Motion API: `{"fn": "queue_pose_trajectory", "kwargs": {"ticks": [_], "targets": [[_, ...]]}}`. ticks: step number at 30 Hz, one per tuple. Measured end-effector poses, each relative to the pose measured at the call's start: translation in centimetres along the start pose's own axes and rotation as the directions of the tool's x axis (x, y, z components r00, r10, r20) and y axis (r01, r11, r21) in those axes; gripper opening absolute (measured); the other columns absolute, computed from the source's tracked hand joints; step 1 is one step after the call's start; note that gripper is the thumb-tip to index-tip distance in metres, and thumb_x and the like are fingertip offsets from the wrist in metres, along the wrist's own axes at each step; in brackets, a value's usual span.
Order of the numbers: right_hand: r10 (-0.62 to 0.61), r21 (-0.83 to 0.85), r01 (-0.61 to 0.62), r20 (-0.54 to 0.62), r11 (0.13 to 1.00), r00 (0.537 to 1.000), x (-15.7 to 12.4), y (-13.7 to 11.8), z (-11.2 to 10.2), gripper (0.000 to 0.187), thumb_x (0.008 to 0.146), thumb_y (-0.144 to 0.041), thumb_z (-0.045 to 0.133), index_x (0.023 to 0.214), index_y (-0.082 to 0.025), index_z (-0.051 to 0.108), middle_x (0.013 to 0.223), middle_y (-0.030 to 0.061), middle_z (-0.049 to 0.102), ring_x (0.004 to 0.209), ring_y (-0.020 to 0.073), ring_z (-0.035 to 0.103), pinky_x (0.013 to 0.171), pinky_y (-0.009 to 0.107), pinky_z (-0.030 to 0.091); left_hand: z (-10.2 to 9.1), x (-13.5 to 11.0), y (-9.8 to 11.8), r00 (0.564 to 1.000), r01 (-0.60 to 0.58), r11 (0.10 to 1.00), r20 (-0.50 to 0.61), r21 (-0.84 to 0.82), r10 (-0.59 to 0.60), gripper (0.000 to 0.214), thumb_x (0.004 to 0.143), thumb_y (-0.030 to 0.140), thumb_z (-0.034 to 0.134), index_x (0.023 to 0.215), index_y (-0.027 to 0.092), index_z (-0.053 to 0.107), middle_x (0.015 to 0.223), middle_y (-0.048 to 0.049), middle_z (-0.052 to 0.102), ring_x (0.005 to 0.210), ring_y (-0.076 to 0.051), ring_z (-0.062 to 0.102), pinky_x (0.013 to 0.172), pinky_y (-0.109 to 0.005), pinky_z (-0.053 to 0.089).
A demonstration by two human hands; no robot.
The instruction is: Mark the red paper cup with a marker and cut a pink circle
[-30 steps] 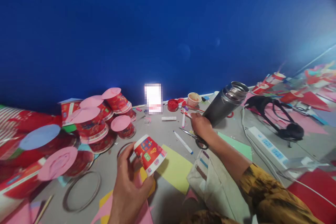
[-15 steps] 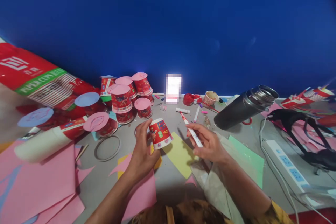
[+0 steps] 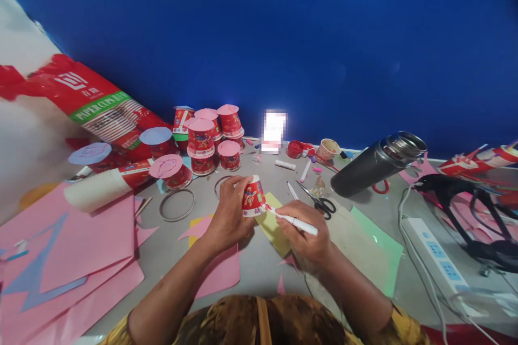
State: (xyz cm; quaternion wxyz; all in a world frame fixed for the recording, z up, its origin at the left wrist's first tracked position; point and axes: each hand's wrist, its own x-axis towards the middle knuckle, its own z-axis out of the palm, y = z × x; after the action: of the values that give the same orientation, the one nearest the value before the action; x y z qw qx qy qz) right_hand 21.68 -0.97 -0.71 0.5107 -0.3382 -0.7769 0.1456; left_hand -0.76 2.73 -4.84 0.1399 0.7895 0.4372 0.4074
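My left hand (image 3: 229, 218) is closed round a red printed paper cup (image 3: 253, 196), holding it upside down on a yellow paper sheet (image 3: 275, 223). My right hand (image 3: 303, 232) grips a white marker pen (image 3: 291, 219) whose red-marked tip touches the cup's rim. Black-handled scissors (image 3: 318, 199) lie just beyond my right hand, and another white pen (image 3: 292, 190) lies beside them.
Stacked red cups with pink paper lids (image 3: 210, 137) stand at the back left, beside a red paper-cup package (image 3: 97, 110). Pink sheets (image 3: 68, 248) cover the left. A grey flask (image 3: 376, 164) lies on its side at right, near a power strip (image 3: 435, 250) and black headphones (image 3: 481, 210). Two tape rings (image 3: 177, 204) lie near the cups.
My right hand picked a marker up near the flask, brought it in and set its tip against the cup. My left hand lowered the cup onto the yellow sheet. The view swung left.
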Motion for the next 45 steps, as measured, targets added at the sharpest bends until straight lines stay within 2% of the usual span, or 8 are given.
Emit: {"fn": "queue_pose_trajectory", "kwargs": {"ticks": [6,13,18,21,25,37,45], "targets": [[-0.052,-0.061,0.053,0.008,0.997,0.999,0.0,0.1,0.6,0.01,0.106,-0.019,0.065,0.109,-0.023,0.073,0.087,0.0051,0.082,0.076,0.0191,0.077,0.072,0.03,0.061,0.1,-0.1,0.2,0.999,-0.037,0.999,0.023,0.011,0.037,0.078,0.087,0.022,0.071,0.158,0.022,0.039,0.143,-0.017,0.044,0.138,-0.037,0.048,0.117,-0.06,0.049],[-0.052,-0.067,0.054,0.034,0.996,0.998,-0.1,0.3,0.8,0.009,0.105,-0.019,0.065,0.105,-0.023,0.073,0.085,0.0049,0.082,0.073,0.0185,0.077,0.07,0.029,0.061,0.1,-0.1,0.3,0.999,-0.025,1.0,0.03,0.01,0.025,0.081,0.084,0.017,0.071,0.157,0.023,0.039,0.143,-0.0159,0.045,0.138,-0.036,0.049,0.118,-0.06,0.048],[0.051,-0.106,-0.055,-0.043,0.993,0.998,-0.5,0.6,0.6,0.011,0.1,-0.019,0.065,0.097,-0.024,0.075,0.08,0.0041,0.081,0.069,0.0191,0.075,0.066,0.029,0.059,0.1,0.0,0.3,0.999,0.016,1.0,0.034,-0.021,-0.015,0.081,0.08,0.016,0.073,0.155,0.024,0.041,0.143,-0.0153,0.047,0.139,-0.037,0.051,0.12,-0.063,0.046],[0.135,-0.071,-0.143,-0.101,0.987,0.986,-0.6,0.6,0.2,0.012,0.099,-0.02,0.065,0.092,-0.023,0.075,0.078,0.0034,0.079,0.065,0.0176,0.073,0.063,0.028,0.057,-0.1,0.2,0.3,0.998,0.043,0.996,0.047,-0.082,-0.039,0.079,0.082,0.017,0.072,0.154,0.024,0.04,0.145,-0.0157,0.047,0.141,-0.037,0.05,0.119,-0.061,0.049],[0.212,-0.048,-0.22,-0.124,0.974,0.969,-0.5,0.6,-0.1,0.015,0.098,-0.023,0.064,0.088,-0.022,0.075,0.074,0.0027,0.078,0.061,0.0162,0.069,0.06,0.027,0.055,-0.3,0.4,0.3,0.996,0.061,0.988,0.08,-0.145,-0.05,0.076,0.084,0.017,0.071,0.152,0.023,0.04,0.147,-0.0161,0.049,0.142,-0.035,0.052,0.117,-0.059,0.053],[0.146,-0.038,-0.148,-0.044,0.988,0.988,-0.6,1.2,-0.2,0.015,0.101,-0.025,0.063,0.092,-0.022,0.075,0.075,0.0017,0.076,0.061,0.0152,0.067,0.062,0.026,0.053,-0.3,0.2,0.3,0.988,0.117,0.967,0.129,-0.226,-0.089,0.075,0.085,0.015,0.07,0.153,0.027,0.041,0.152,-0.0143,0.05,0.145,-0.033,0.054,0.116,-0.056,0.056],[0.263,0.018,-0.264,-0.193,0.964,0.945,-0.9,1.2,-0.7,0.016,0.102,-0.029,0.063,0.09,-0.022,0.073,0.072,0.0007,0.072,0.059,0.0151,0.064,0.058,0.026,0.05,-0.4,0.3,0.4,0.974,0.191,0.928,0.181,-0.319,-0.138,0.083,0.077,0.009,0.067,0.153,0.028,0.042,0.153,-0.0124,0.049,0.147,-0.032,0.054,0.119,-0.054,0.056]]}}
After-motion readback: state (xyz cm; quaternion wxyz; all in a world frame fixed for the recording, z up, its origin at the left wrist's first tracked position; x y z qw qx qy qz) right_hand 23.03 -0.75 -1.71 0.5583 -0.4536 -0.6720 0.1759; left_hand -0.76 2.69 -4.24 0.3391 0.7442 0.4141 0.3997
